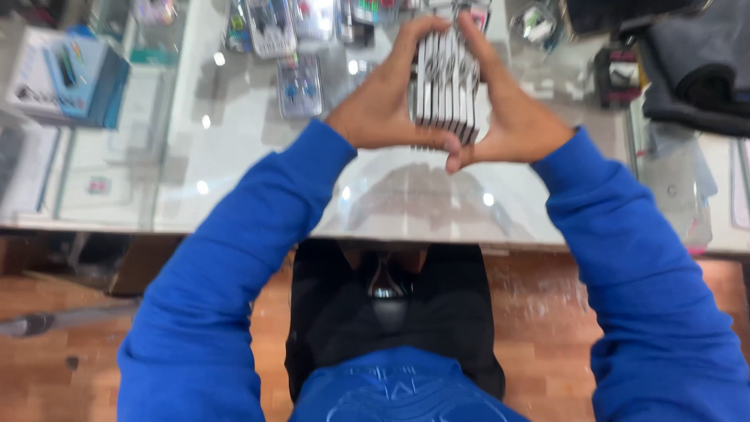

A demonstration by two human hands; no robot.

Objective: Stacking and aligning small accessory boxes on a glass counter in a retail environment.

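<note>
A stack of several thin white packaged items (447, 84) stands on edge, pressed between both my hands above the glass counter (234, 156). My left hand (384, 101) cups the stack's left side, fingers reaching over its far end. My right hand (512, 109) cups the right side, and both thumbs meet under the near end. Blue sleeves cover both my arms.
More blister-packed small items (299, 84) lie on the glass counter beyond the hands. A white and blue box (66, 74) sits far left. Dark cloth (691, 62) lies at the right. The counter's near edge runs across the middle, with wooden floor (539, 312) below.
</note>
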